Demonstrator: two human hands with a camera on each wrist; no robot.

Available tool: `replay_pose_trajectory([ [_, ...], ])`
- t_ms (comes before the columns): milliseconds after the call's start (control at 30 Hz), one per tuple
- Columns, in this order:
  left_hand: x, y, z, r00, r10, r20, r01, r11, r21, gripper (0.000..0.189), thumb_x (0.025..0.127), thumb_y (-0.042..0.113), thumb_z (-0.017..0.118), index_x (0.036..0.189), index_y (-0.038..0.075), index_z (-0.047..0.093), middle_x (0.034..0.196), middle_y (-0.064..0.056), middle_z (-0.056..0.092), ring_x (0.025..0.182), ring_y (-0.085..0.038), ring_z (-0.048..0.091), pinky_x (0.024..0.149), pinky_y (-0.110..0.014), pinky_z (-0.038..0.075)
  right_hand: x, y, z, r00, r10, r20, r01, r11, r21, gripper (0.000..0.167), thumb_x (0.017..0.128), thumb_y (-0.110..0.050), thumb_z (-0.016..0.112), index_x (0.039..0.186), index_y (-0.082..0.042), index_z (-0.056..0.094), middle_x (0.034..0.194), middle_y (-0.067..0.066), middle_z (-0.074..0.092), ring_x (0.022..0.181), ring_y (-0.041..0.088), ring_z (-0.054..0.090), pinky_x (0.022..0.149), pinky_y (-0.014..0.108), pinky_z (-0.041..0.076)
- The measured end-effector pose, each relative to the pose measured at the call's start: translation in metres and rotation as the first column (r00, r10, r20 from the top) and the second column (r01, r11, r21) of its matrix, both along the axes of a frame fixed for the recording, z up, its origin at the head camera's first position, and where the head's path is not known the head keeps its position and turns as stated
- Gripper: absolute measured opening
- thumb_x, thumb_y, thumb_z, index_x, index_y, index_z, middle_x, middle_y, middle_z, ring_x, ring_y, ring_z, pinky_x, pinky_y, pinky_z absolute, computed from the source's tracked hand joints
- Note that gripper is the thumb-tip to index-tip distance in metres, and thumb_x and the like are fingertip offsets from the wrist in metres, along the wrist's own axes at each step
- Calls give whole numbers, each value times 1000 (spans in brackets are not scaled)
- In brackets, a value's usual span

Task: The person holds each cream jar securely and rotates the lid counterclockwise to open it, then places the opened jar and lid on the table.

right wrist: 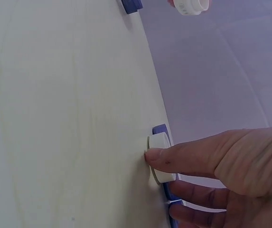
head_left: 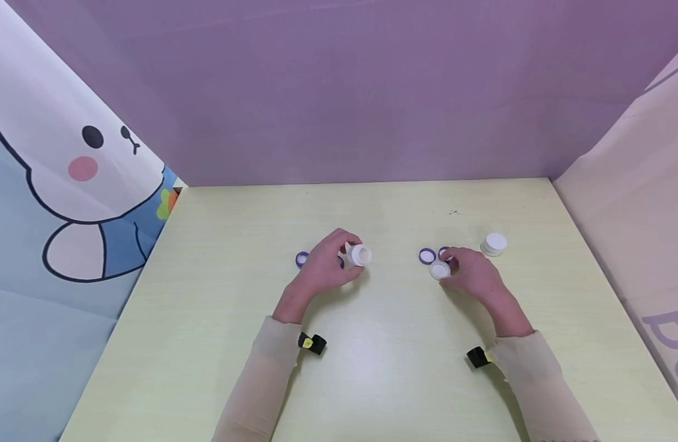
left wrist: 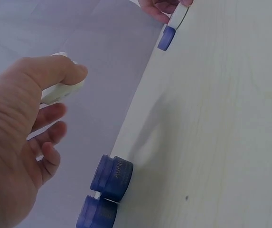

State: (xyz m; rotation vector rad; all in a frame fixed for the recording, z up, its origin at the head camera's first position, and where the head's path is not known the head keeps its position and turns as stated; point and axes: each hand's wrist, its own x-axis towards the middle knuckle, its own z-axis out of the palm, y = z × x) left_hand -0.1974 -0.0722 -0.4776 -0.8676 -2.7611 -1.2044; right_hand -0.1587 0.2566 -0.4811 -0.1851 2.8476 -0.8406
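In the head view my left hand (head_left: 330, 261) grips a small white jar (head_left: 361, 255) without a lid, its mouth facing up and tilted toward me, raised off the table. My right hand (head_left: 471, 270) pinches a white lid (head_left: 440, 270) by its edge at the tabletop, inner side up. Beside that lid lie two blue lids (head_left: 427, 256), one partly covered by my right fingers. Two lidless blue jars (left wrist: 112, 178) stand behind my left hand; in the head view it partly hides them.
A closed white jar (head_left: 494, 244) stands on the table to the right, just beyond my right hand. A purple screen (head_left: 361, 92) borders the back of the pale table (head_left: 372, 380), with printed cloth (head_left: 74, 245) at the left side.
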Motion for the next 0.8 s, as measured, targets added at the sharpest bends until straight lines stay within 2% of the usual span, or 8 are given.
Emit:
replay_pose_trajectory([
  [67,-1,0,0,1000,6,-30,-7,1000,-11,43,77,21,80,114,21,59,105,12,56,88,-19,54,64,-29,47,0,0,2,1000,-1,4,1,1000,5,50,74,-13,82,118,-1,63,97,13,65,86,27,58,74,43,47],
  [133,-1,1,0,999,12,-52,-13,1000,-20,44,77,22,80,116,21,60,104,11,56,87,-19,54,65,-28,46,1,0,4,1000,-6,7,6,1000,5,51,74,-14,82,120,-1,63,99,14,64,86,27,57,74,43,47],
  [333,-2,2,0,999,16,-50,-18,1000,-25,45,78,21,80,120,17,63,105,9,56,89,-14,53,67,-27,47,2,-1,7,1000,7,1,-7,1000,-15,50,76,-15,81,120,-2,63,102,15,64,87,28,56,73,43,47],
  [567,-3,2,0,996,58,-74,-58,998,-1,46,78,24,80,120,12,67,108,7,53,91,-10,50,72,-25,47,3,-6,14,995,76,-62,-80,995,-66,40,81,-15,77,116,-1,63,101,14,65,91,30,58,77,44,48],
  [700,-4,0,3,994,76,-83,-74,997,18,47,79,26,80,121,11,66,107,7,55,91,-11,51,73,-26,47,4,-12,20,987,134,-92,-145,982,-124,34,85,-15,75,114,-1,65,97,11,64,90,27,57,78,42,48],
  [800,-5,-1,4,992,87,-96,-86,996,20,46,80,27,79,121,11,66,106,7,56,92,-11,51,76,-28,47,3,-16,25,979,173,-107,-189,968,-163,30,88,-16,72,114,-3,66,100,10,66,91,25,58,79,41,48],
])
